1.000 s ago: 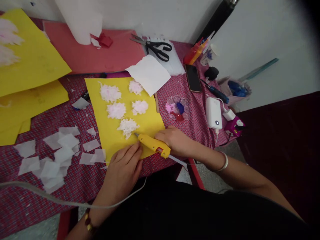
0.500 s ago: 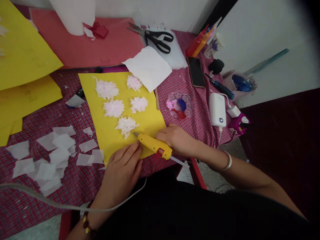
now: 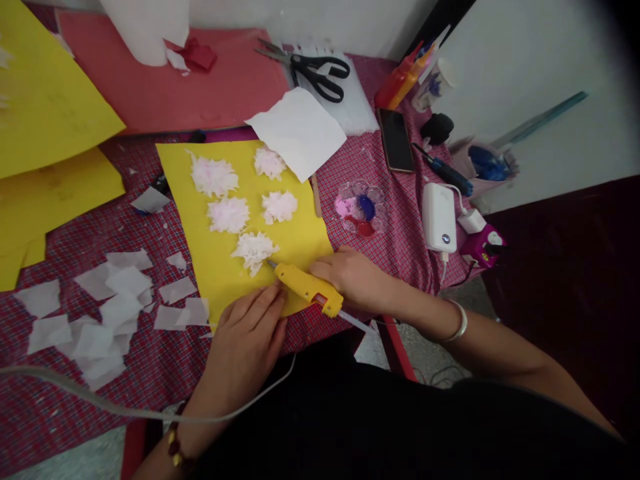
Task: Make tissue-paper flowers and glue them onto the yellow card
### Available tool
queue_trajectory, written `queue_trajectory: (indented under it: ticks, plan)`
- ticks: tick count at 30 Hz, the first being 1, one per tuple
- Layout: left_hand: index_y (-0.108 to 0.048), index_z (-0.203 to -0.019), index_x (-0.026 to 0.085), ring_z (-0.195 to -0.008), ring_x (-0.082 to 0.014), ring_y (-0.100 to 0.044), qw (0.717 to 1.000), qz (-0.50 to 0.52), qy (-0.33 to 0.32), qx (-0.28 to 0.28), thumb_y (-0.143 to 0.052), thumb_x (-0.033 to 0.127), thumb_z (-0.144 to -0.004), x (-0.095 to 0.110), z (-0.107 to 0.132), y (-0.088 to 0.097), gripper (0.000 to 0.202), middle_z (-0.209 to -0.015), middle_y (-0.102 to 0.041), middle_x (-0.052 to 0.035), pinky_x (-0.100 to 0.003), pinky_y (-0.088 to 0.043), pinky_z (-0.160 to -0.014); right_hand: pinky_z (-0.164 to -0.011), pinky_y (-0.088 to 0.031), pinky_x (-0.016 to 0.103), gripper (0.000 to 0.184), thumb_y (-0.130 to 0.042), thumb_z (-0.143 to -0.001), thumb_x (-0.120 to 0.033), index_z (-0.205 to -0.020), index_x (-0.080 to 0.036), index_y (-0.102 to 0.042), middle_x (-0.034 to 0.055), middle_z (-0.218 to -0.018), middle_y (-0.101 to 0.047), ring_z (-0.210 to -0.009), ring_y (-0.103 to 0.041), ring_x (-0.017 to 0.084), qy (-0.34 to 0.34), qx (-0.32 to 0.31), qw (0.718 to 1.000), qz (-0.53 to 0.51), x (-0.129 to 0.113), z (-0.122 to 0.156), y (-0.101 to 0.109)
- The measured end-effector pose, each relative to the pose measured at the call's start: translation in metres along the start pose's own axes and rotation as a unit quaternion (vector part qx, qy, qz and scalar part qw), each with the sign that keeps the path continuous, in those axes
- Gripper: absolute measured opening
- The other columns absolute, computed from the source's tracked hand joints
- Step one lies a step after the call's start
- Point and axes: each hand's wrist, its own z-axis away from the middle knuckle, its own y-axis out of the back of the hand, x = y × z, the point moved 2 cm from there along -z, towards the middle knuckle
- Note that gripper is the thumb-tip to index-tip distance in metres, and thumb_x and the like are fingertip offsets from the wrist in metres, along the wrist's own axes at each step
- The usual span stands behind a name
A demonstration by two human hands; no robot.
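Note:
A yellow hot glue gun point(image 3: 309, 289) lies slantwise over the near part of a yellow sheet point(image 3: 305, 247). My right hand point(image 3: 350, 279) is closed at its far side, where the handle is hidden. Its nozzle points left, close below the nearest crumpled white tissue tuft point(image 3: 255, 252); whether they touch I cannot tell. A clear glue stick point(image 3: 357, 323) sticks out at the back. My left hand point(image 3: 253, 328) rests flat on the sheet's near edge, fingers extended, fingertips beside the gun's front. Several more pale pink tissue tufts point(image 3: 214, 176) sit on the sheet.
Loose white tissue squares point(image 3: 120, 310) lie left. A white cord point(image 3: 100, 403) crosses my left wrist. Beyond the sheet are white paper point(image 3: 300, 133) and black-handled scissors point(image 3: 320, 75). To the right are a paint palette point(image 3: 361, 208), phone point(image 3: 396, 140) and power bank point(image 3: 439, 218).
The view has shifted very slightly. Both hands, the glue gun and the tufts keep the same places relative to the yellow sheet.

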Motion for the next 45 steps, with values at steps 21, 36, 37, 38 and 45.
queue_trajectory:
  ticks: [21,36,37,38,45]
  plan:
    - [-0.061,-0.118,0.012,-0.107,-0.0291,-0.06,1.0,-0.008,0.001,-0.01,-0.056,0.016,-0.09,0.002,-0.004,0.003,0.029,-0.122,-0.068,-0.0132,-0.044,-0.048,-0.088,-0.065,-0.027,0.029,0.011,-0.056,-0.091,-0.028,-0.087,-0.018,-0.059,0.0023,-0.082,-0.067,-0.069,-0.053,0.014,0.028,0.004,1.0,-0.002,0.0,-0.005,0.001]
    - [-0.058,-0.124,0.014,-0.109,-0.0286,-0.06,1.0,0.009,0.005,-0.008,-0.056,0.016,-0.089,-0.002,-0.001,-0.001,0.035,-0.126,-0.066,-0.0134,-0.044,-0.049,-0.089,-0.065,-0.029,0.029,0.02,-0.058,-0.09,-0.036,-0.086,-0.017,-0.059,0.0023,-0.079,-0.064,-0.066,-0.052,0.014,0.021,0.036,0.999,-0.023,0.005,0.001,-0.001]
    - [-0.059,-0.123,0.014,-0.109,-0.0287,-0.06,1.0,0.01,0.006,-0.011,-0.056,0.016,-0.089,-0.002,-0.001,0.0,0.034,-0.126,-0.066,-0.0134,-0.044,-0.049,-0.09,-0.066,-0.029,0.029,0.019,-0.058,-0.091,-0.035,-0.085,-0.017,-0.059,0.0023,-0.079,-0.064,-0.067,-0.052,0.014,0.03,0.033,0.999,-0.017,0.004,0.001,0.0]
    - [-0.059,-0.122,0.014,-0.11,-0.0288,-0.06,1.0,0.011,0.007,-0.013,-0.057,0.016,-0.089,-0.002,-0.001,0.0,0.033,-0.125,-0.066,-0.0135,-0.044,-0.049,-0.09,-0.067,-0.03,0.029,0.016,-0.057,-0.091,-0.032,-0.085,-0.017,-0.059,0.0025,-0.079,-0.065,-0.068,-0.052,0.014,0.041,0.03,0.999,-0.011,0.004,0.0,0.0]
    - [-0.058,-0.123,0.015,-0.109,-0.0287,-0.061,1.0,0.006,0.002,-0.007,-0.058,0.017,-0.089,-0.004,-0.001,0.0,0.035,-0.122,-0.066,-0.0147,-0.044,-0.049,-0.091,-0.068,-0.031,0.03,0.01,-0.054,-0.093,-0.025,-0.091,-0.017,-0.059,0.0042,-0.083,-0.066,-0.072,-0.053,0.016,0.067,0.008,0.997,0.027,0.001,-0.007,0.003]
